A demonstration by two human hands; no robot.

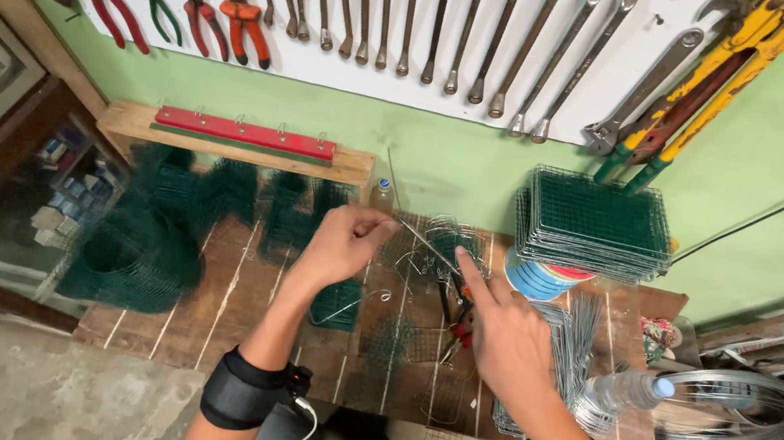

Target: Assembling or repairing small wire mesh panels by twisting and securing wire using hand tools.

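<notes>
Over a wooden workbench (pixel 230 300), my left hand (pixel 340 244) pinches one end of a thin steel wire (pixel 424 242). My right hand (pixel 503 338) reaches toward the other end with the index finger stretched out to touch it, and its other fingers are curled. Just under the wire lies a bent wire piece of green mesh (pixel 445 242). Red-handled pliers (pixel 458 330) lie on the bench below my right hand. A small green mesh square (pixel 338 304) lies by my left wrist.
Rolled green mesh (pixel 130 251) fills the bench's left side. A stack of green mesh panels (pixel 598 225) sits on a round tin at the back right. A plastic bottle (pixel 627 390), cut wire rods (pixel 572 345) and a wire coil (pixel 741 407) lie at right. Wrenches and pliers hang on the wall.
</notes>
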